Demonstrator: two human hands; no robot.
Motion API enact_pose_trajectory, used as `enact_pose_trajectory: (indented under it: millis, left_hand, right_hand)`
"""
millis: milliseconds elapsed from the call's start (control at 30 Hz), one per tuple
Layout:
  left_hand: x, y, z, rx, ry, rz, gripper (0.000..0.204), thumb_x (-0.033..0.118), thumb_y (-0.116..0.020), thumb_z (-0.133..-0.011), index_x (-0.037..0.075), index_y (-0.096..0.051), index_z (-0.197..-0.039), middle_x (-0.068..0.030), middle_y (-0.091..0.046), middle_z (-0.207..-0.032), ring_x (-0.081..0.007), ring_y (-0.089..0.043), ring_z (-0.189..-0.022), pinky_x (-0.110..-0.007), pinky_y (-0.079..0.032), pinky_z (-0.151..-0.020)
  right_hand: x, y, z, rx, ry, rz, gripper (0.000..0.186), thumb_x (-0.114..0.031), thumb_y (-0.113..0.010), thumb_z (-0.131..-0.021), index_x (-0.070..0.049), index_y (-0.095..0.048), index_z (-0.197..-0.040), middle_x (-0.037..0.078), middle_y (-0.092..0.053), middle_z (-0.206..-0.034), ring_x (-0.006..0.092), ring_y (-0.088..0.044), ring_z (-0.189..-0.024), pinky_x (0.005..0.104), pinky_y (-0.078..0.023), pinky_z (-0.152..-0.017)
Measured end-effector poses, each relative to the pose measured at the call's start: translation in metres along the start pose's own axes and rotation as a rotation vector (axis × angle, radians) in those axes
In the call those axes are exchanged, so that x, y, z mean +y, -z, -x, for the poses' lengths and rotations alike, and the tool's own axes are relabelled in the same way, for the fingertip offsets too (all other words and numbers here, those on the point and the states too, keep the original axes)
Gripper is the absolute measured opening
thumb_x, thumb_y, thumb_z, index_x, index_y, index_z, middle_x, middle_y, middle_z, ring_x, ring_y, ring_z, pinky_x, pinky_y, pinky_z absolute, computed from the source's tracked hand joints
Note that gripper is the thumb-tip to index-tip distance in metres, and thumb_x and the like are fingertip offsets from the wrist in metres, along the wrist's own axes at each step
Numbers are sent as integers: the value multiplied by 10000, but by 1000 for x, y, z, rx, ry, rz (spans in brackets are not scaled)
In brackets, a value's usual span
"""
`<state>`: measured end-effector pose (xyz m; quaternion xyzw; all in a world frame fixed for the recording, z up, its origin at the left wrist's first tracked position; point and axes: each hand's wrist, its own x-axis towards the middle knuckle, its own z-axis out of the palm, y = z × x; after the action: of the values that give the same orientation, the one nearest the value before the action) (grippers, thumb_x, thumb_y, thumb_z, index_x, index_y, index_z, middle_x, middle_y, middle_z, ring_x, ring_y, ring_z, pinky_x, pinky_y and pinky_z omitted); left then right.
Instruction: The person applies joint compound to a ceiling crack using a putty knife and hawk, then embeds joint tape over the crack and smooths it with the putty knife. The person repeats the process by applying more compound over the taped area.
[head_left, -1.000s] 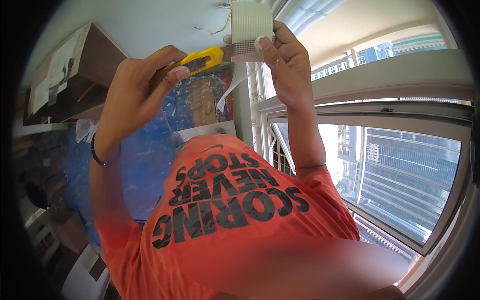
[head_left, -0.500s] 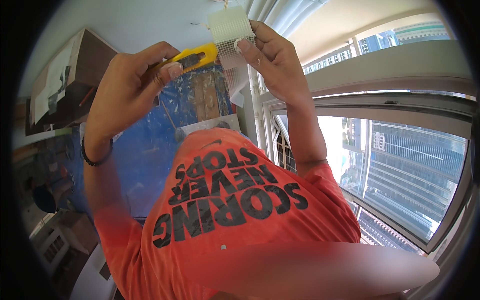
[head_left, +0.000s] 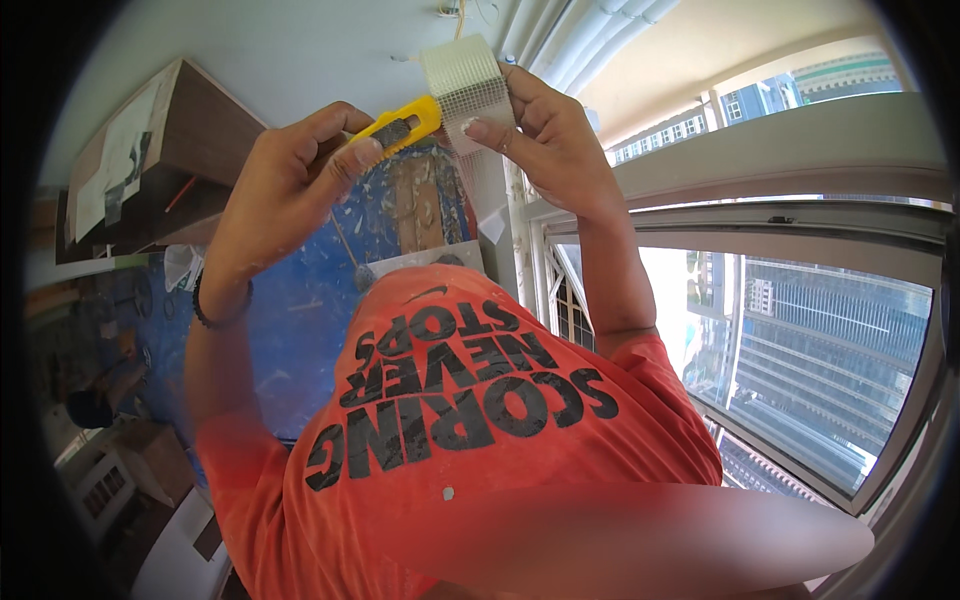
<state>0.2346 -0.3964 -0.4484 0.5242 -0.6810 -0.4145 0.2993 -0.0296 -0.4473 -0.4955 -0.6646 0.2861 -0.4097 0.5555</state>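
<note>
My left hand [head_left: 300,178] is clamped on a smooth yellow plastic cutter [head_left: 408,127] with a dark slider, its front end beside the tape's left edge. My right hand [head_left: 562,150] pinches the mesh tape [head_left: 460,68], a pale, wide roll with a gridded, see-through strip hanging down, thumb over the face. The tape is at the far middle, right of the cutter. My right fingers are partly hidden behind it, and I can't make out the cutter's blade. Below, a smeared blue sheet [head_left: 290,325] is partly covered by my orange shirt [head_left: 500,340].
</note>
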Motion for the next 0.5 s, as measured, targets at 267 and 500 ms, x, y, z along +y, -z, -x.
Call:
enact_pose_trajectory:
  millis: [267,500]
  left_hand:
    - [-1,-8,8,111,-173,-215,376,200,-792,-896,35,-642,-1199,-100,-653,-743,-144,-550,-592,-294,-447,-576]
    - [-11,-20,19,363,-421,-504,406,193,-773,-897,84,-683,-1278,-117,-729,-895,-226,-657,-609,-333,-516,-583]
  right_hand:
    - [-10,3,0,-89,-30,-22,505,-217,-661,-1021,13,-509,-1445,71,-717,-1155,91,-632,-1062,279,-493,-923]
    - [-11,-5,-7,-119,-9,10,531,-203,-658,-1022,27,-483,-1468,86,-714,-1168,96,-627,-1067,268,-486,-932]
